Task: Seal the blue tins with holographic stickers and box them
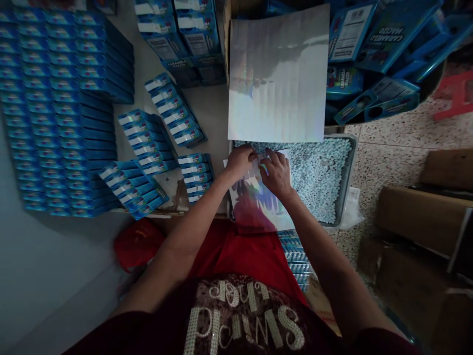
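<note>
A shiny silver sheet [258, 197] with rainbow glints lies over the left part of a grey tray [347, 182] full of small pale blue pellets [318, 177]. Both hands are at the upper part of this sheet, close together. My left hand [241, 161] has its fingers bent and pinched near the sheet's top left. My right hand [277, 173] curls its fingers just to the right, over the same sheet. Whatever sits between the fingertips of either hand is too small or hidden to tell. A larger silver sheet [277, 84] lies just beyond the tray.
Stacked blue boxes [66, 123] fill the left. Short rows of blue packs [195, 177] lie between them and the tray. An open carton at the back right holds loose blue boxes [384, 44]. Brown cartons [421, 217] and a red stool [454, 93] stand at right.
</note>
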### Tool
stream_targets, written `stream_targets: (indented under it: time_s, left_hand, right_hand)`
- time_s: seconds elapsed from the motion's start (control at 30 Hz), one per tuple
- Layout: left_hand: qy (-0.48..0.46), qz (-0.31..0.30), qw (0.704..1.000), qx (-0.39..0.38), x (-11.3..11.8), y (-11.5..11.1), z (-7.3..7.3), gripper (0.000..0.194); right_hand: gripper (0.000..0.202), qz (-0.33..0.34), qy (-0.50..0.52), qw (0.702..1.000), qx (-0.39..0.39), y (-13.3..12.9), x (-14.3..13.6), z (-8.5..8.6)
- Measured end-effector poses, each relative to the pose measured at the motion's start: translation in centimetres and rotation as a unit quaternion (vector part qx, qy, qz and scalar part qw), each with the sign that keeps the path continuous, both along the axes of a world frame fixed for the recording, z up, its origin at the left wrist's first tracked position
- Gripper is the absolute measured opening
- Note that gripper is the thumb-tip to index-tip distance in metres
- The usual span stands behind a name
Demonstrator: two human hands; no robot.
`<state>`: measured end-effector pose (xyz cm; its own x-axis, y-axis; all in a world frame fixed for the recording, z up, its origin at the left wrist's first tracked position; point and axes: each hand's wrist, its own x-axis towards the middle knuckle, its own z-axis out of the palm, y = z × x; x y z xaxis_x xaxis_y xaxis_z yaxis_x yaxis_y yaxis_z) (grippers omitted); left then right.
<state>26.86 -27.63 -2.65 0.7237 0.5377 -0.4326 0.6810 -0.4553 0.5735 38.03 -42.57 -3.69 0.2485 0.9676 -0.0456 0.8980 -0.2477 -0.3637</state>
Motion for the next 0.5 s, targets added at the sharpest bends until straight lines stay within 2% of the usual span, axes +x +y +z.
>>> stream_targets:
  time_s: [0.1, 0.23, 0.33, 0.5]
  left_hand:
    - [0.016, 0.009, 0.999, 0.031, -0.2, -0.3, 0.8, 0.033]
    - [0.053, 0.025, 0.997, 0.043, -0.3, -0.3, 1.5, 0.034]
    - [0.049, 0.028, 0.998, 0.041, -0.4, -0.4, 1.4, 0.032]
    - [-0.022, 0.044, 0.998, 0.033, -0.6, -0.6, 0.5, 0.032]
  right_hand:
    - [0.022, 0.035, 0.01, 0.999, -0.005, 0.3, 0.3, 0.0]
    - [0.025, 0.046, 0.01, 0.999, 0.018, -0.8, -0.4, 0.0]
    - [0.023, 0.026, 0.011, 0.999, 0.017, -1.8, -1.1, 0.4]
    - [0.018, 0.005, -0.008, 1.0, -0.001, -1.6, -1.3, 0.9]
